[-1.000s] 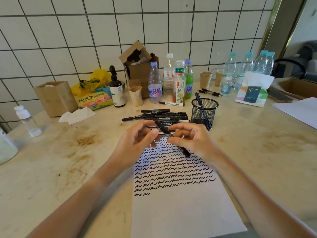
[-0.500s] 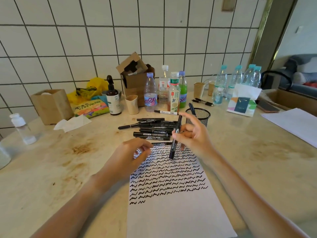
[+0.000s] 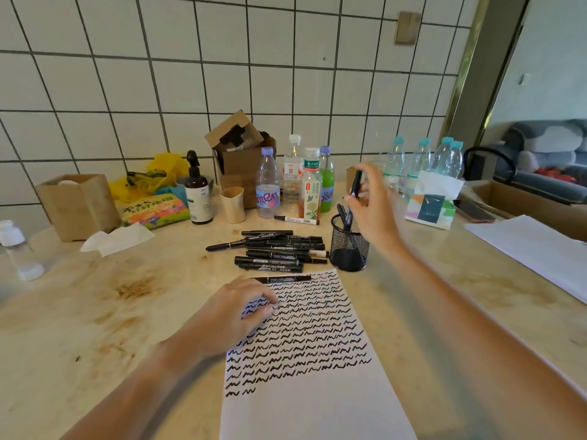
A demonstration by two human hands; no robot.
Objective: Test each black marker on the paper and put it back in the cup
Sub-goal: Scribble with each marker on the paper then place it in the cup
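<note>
Beige stone surface (image 3: 95, 328), stained brown at the left, carrying the following, left to right.

Left hand (image 3: 235, 315): rests on the upper left corner of the paper (image 3: 311, 392), fingers loosely curled, holding nothing visible.

Paper: white sheet, its upper half filled with rows of black squiggles, lower half blank.

Loose markers (image 3: 276, 252): a pile of black markers lying flat just beyond the paper's top edge, long axes running roughly left to right; one lies across the paper's top edge, just beyond the left fingertips.

Mesh cup (image 3: 348, 246): black, upright, just right of the pile, near the paper's top right corner; a few markers stand in it.

Right hand (image 3: 371, 201): raised just above and behind the cup, pinching one held marker (image 3: 356, 184) near-upright, lower end towards the cup mouth. Slightly blurred.

Judgement: the held marker sits almost directly above the cup, so a short downward drop should seat it. For the next pick, the left hand is nearer to the pile.
</note>
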